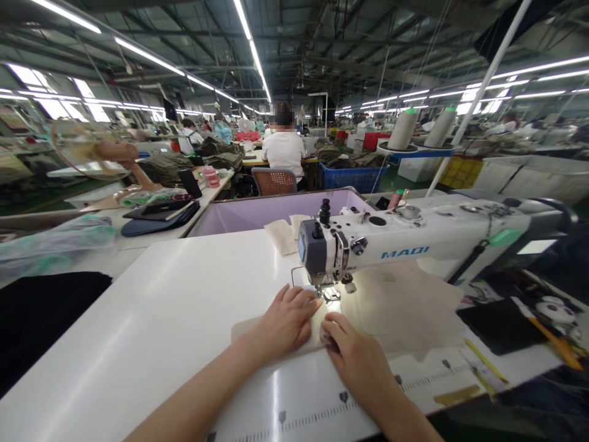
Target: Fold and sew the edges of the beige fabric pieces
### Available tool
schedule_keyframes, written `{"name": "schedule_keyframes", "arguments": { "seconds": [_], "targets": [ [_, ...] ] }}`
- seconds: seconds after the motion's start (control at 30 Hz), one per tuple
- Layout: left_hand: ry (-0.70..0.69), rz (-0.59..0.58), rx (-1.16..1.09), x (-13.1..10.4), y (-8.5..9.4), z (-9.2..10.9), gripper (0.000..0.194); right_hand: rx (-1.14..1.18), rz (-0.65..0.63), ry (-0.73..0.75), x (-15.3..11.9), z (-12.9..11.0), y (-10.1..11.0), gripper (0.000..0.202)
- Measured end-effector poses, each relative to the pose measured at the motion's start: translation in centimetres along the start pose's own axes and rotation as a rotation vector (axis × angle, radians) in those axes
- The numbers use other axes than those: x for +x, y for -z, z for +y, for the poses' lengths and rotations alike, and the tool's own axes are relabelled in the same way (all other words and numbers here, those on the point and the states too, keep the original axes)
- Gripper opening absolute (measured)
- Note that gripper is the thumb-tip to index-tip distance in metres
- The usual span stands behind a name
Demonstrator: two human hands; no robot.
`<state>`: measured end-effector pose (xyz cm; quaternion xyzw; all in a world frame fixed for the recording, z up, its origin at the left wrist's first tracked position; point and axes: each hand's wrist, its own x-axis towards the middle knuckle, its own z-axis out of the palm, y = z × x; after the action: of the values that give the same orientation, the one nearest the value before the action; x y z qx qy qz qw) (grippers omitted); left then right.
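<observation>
A white sewing machine (377, 236) stands on the table, its lit presser foot (331, 294) just ahead of both hands. Beige fabric (313, 334) lies at the foot, and a wider sheet of beige fabric (409, 307) spreads under the machine arm. My left hand (292, 316) rests flat on the fabric left of the foot, fingers stretched forward and holding nothing. Close to the fabric's right part, my right hand (354, 347) has its fingers curled inward. Something dark shows beneath those fingers; what it is cannot be made out.
A printed ruler scale (317, 417) runs along the table's front. At right lie a black flat item (504, 325) and a yellow tape (488, 362). Beige pieces (283, 236) sit behind the machine head. Beyond are a lilac bin (271, 212), thread cones (402, 129) and a seated co-worker (283, 150).
</observation>
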<state>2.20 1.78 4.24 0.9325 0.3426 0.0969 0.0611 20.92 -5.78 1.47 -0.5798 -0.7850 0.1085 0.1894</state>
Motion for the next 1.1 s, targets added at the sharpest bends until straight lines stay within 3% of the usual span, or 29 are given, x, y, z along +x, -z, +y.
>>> {"name": "schedule_keyframes", "arguments": {
  "seconds": [0.17,0.4,0.63,1.1],
  "targets": [
    [0.0,0.006,0.014,0.3,-0.2,-0.1,0.047,-0.027,-0.008,-0.012,0.4,-0.3,0.1,0.021],
    [-0.02,0.038,0.067,0.0,-0.4,0.1,0.032,-0.055,-0.003,-0.038,0.7,-0.6,-0.2,0.019],
    [-0.029,-0.006,0.048,0.2,-0.4,-0.7,0.036,-0.089,0.011,-0.044,1.1,-0.7,-0.5,0.018],
    [-0.067,0.04,0.038,0.1,-0.7,-1.0,0.035,-0.022,0.018,-0.055,0.8,-0.7,-0.5,0.019]
  ]
}}
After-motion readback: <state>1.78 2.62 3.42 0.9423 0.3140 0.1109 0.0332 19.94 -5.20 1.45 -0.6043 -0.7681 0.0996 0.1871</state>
